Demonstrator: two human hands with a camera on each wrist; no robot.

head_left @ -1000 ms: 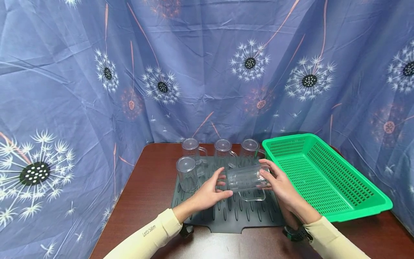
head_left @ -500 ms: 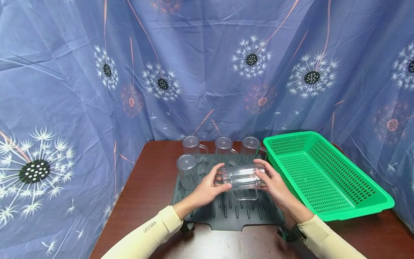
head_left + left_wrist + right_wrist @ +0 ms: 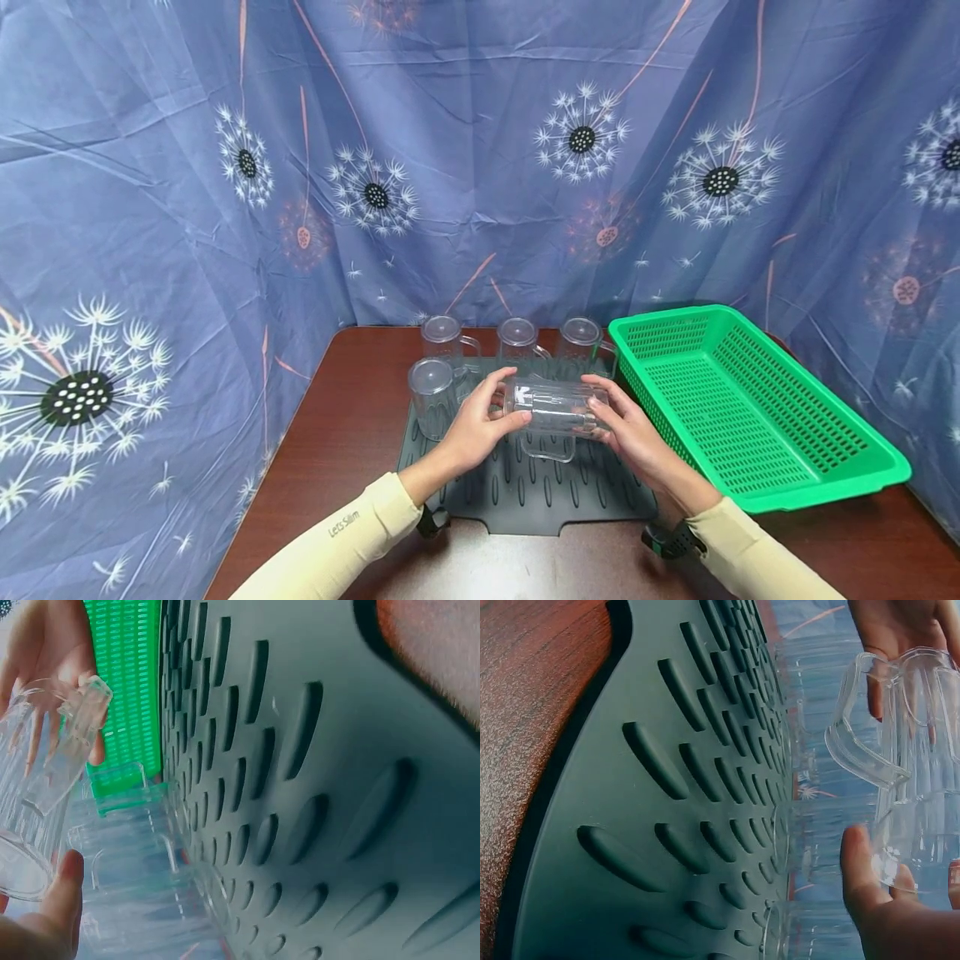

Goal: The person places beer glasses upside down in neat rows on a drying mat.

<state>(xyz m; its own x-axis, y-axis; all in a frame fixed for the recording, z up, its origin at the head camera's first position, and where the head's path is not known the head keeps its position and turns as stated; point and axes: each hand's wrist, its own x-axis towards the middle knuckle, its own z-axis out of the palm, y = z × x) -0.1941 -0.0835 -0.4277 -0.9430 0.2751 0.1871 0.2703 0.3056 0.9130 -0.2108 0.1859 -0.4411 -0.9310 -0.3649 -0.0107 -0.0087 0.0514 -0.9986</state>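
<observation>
Both hands [image 3: 558, 421] hold a clear mug [image 3: 551, 408] sideways above the mat [image 3: 525, 492].

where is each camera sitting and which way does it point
Head: worn on the head, looking forward and down at the dark mat, green basket and four standing mugs; both forearms and hands show.
Left wrist: under the left hand, looking across the mat toward the basket; a left thumb and the right hand show.
Right wrist: under the right hand, looking across the mat; a right thumb and the left hand show.
Shared: all three show the held clear mug, gripped at both ends.
</observation>
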